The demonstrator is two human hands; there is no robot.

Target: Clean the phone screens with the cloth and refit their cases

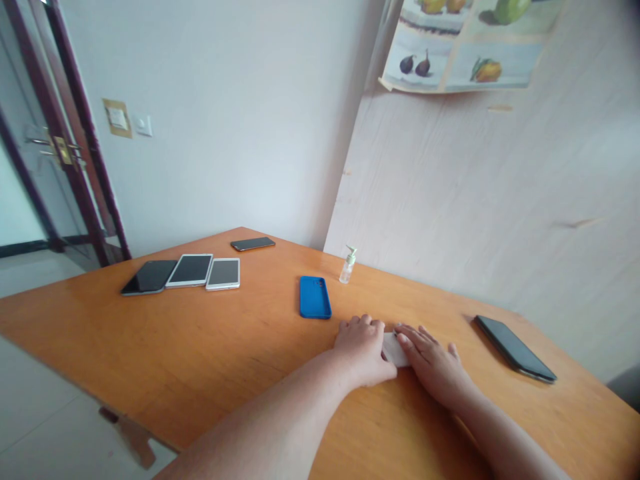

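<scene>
My left hand is closed over a small flat whitish piece on the wooden table, its fingers bent over the far side and its thumb along the near side. From the right, my right hand grips the same piece, with thumb and forefinger close together on its edge. Both hands cover much of it, so whether it is a cloth, paper or the back of a device cannot be made out. A blue phone case lies just beyond my left hand. Behind that stands a small clear pump bottle.
A black tablet, a white-framed tablet and a smaller white device lie side by side at left. One dark phone is near the back corner; another dark device lies at right. Wall and board border the wooden table.
</scene>
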